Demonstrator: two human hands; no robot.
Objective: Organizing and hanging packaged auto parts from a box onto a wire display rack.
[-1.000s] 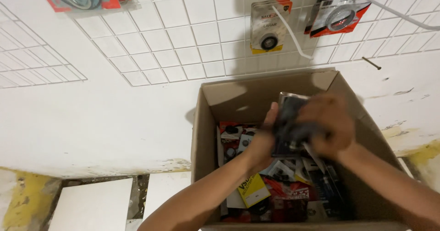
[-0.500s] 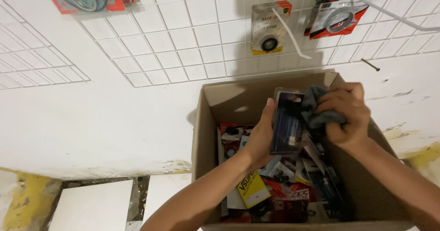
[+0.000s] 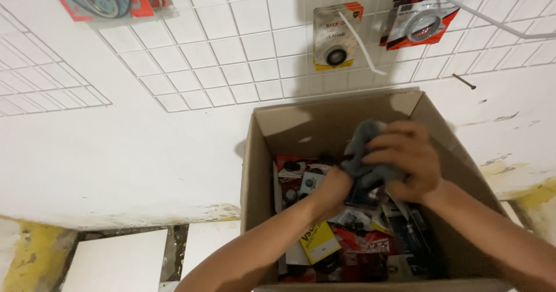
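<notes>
Over the open cardboard box (image 3: 263, 153), the right hand (image 3: 405, 161) is pressing a crumpled grey cloth (image 3: 365, 153) against a dark flat package (image 3: 365, 196), fingers clenched around the cloth. The left hand (image 3: 330, 190) is gripping the package from below, above the packaged goods (image 3: 347, 245) filling the box.

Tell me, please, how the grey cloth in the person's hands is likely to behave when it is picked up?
The grey cloth is bunched and folded under the right hand, so it is probably floppy and soft. It likely weighs little, since it sits crumpled between that hand and the left hand without sagging far. It should not roll or break.
</notes>
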